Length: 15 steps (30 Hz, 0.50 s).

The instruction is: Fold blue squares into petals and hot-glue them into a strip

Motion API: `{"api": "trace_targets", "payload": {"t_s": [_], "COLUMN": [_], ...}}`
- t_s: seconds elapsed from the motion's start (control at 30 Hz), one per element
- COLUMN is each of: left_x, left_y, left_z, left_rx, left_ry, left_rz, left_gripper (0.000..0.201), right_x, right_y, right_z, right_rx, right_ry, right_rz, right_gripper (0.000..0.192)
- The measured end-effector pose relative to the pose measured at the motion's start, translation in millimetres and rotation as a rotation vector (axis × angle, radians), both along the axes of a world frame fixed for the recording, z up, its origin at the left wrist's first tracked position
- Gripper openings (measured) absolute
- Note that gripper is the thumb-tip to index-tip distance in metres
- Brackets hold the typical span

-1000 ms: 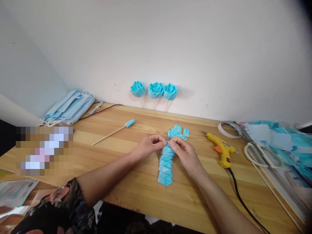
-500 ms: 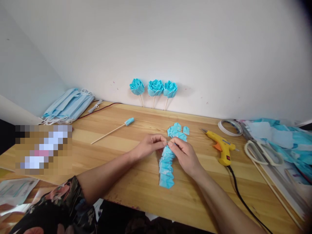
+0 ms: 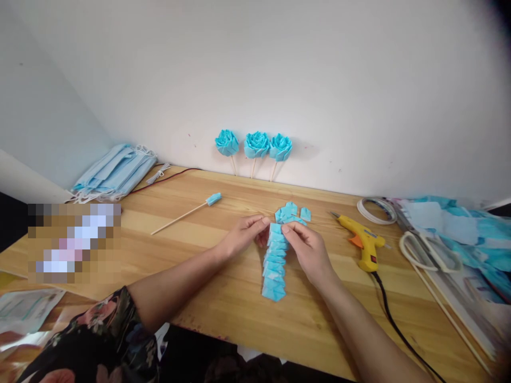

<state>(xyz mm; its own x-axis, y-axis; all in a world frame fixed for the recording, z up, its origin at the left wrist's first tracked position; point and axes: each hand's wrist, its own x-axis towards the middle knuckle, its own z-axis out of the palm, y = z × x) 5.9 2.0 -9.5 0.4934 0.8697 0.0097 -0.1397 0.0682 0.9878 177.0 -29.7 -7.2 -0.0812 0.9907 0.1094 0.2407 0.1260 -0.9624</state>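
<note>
A row of overlapping folded blue petals (image 3: 274,263) runs toward me along the wooden table. At its far end, the fingers of my left hand (image 3: 248,234) are closed at the left edge of the top petal. My right hand (image 3: 306,249) pinches that petal's right edge between thumb and forefinger. Just beyond my hands lies a small pile of loose blue petals (image 3: 288,213), with one single petal (image 3: 305,214) beside it. To the left rests a thin wooden stick (image 3: 178,219) whose tip carries a rolled blue piece (image 3: 214,199).
Three blue flowers on sticks (image 3: 256,144) lean against the wall. A yellow glue gun (image 3: 369,242) lies right of my hands, its cord running forward. Farther right are a tape roll (image 3: 361,207), scissors (image 3: 407,250) and blue scraps (image 3: 467,223). Face masks (image 3: 115,173) are stacked at left.
My hands have moved slightly apart at the strip's far end, so its top petal shows between them. The row's near end has shifted slightly away from me.
</note>
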Motion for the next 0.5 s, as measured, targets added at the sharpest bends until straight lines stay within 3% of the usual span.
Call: {"api": "trace_targets", "payload": {"t_s": [0.17,0.5], "left_x": [0.8,1.8], "left_y": [0.4,-3.2], "left_z": [-4.0,-5.9], "left_rx": [-0.054,0.003], "left_ry": [0.038,0.057], "left_rz": [0.003,-0.088], "left_gripper": [0.034,0.033], "right_x": [-1.1,-2.7], "right_y": [-0.6,-3.9], "right_z": [1.2,9.2], "right_rx": [0.004,0.028], "right_ry": [-0.017,-0.123], "right_rz": [-0.032,0.101], "right_gripper": [0.035,0.026]}}
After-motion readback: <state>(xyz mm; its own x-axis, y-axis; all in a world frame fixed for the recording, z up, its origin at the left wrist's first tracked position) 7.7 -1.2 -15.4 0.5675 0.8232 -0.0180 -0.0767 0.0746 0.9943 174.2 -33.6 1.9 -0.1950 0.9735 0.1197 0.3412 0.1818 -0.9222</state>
